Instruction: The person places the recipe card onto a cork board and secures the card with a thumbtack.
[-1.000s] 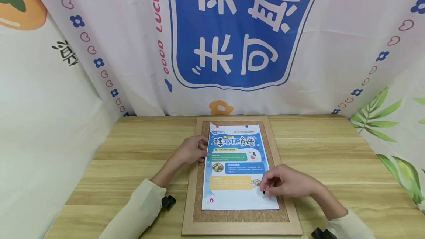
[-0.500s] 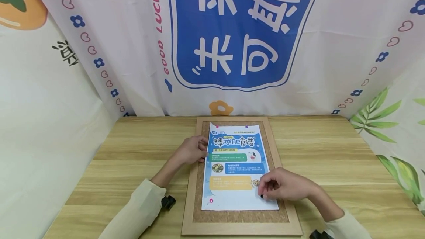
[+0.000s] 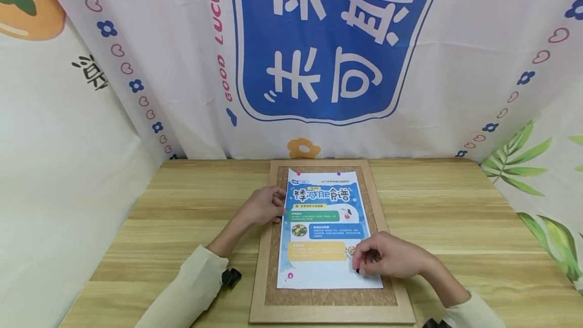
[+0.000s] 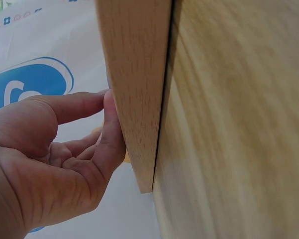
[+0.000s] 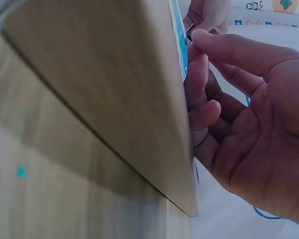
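Note:
A poster (image 3: 327,216) with blue, green and yellow panels lies on a wood-framed cork board (image 3: 332,314). My right hand (image 3: 392,254) is over the poster's lower right part, pinching a small black push pin (image 3: 358,271) between thumb and index finger. In the right wrist view that push pin (image 5: 189,37) shows as a dark bit at the fingertips, right at the poster's surface. At the left side, my left hand (image 3: 264,205) rests on the board's frame (image 4: 137,79), loosely bent, its fingertips at the poster's left edge.
Pink pins (image 3: 290,276) sit at the poster's lower left and upper left, and a purple pin (image 3: 338,173) at its upper right. The wooden table (image 3: 437,201) ends at a printed curtain (image 3: 337,135) behind the board.
My right hand has shifted slightly left and toward the poster's near edge, still with the black push pin. The left hand and the board have stayed in place.

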Demonstrator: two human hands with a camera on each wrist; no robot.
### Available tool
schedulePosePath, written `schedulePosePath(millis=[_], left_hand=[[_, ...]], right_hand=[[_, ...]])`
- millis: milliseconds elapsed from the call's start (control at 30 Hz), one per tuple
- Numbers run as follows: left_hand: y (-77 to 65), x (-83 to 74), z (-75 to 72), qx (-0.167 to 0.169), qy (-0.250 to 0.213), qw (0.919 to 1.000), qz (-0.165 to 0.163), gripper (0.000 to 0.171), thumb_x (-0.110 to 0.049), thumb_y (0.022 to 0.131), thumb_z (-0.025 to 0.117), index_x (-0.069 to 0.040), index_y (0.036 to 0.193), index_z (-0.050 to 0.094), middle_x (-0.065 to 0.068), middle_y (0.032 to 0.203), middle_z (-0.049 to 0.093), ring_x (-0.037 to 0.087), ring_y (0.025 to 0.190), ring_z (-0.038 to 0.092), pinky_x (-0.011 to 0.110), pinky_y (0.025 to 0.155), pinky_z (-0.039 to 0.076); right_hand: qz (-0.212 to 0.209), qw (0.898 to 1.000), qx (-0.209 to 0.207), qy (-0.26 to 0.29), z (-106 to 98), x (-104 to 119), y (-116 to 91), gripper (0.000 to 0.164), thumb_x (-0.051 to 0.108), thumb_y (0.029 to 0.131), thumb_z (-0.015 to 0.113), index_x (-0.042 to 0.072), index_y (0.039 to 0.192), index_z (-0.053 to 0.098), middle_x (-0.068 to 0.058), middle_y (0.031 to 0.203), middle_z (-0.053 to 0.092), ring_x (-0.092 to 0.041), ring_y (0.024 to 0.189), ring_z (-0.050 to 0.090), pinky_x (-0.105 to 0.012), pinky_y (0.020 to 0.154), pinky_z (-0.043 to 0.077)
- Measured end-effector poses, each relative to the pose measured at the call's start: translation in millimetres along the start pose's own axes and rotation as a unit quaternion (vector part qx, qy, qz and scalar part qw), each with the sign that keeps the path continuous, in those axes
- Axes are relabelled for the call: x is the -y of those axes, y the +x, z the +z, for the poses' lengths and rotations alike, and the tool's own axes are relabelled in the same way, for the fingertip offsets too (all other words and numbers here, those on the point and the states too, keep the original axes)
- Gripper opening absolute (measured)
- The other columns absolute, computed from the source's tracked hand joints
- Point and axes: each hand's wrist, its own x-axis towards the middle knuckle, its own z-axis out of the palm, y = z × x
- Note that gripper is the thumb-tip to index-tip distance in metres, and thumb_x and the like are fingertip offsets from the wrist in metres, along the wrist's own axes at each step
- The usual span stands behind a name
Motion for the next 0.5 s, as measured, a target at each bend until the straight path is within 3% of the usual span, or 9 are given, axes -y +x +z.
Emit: schedulePosePath(millis=[233,500], left_hand=[[-1.7,1.1,-0.1,-0.001,-0.006,1.0,0.001,0.042,0.002,0.097,0.074,0.004,0.138,0.063,0.016,0.104,0.076,0.018,0.077,0.074,0.029,0.066,0.067],[-2.0,0.8,-0.5,0.0,0.0,1.0,0.001,0.042,0.001,0.098,0.074,0.003,0.138,0.063,0.015,0.103,0.076,0.018,0.076,0.074,0.028,0.066,0.066]], right_hand=[[-0.007,0.999,-0.033,-0.002,7.0,-1.2,-3.4,0.003,0.012,0.098,0.075,0.013,0.1,0.078,0.006,0.089,0.071,0.0,0.078,0.058,-0.019,0.068,0.054],[0.043,0.995,-0.088,0.037,21.9,1.0,-10.2,0.004,0.005,0.096,0.075,0.009,0.097,0.077,0.003,0.086,0.071,-0.001,0.069,0.054,-0.017,0.059,0.047]])
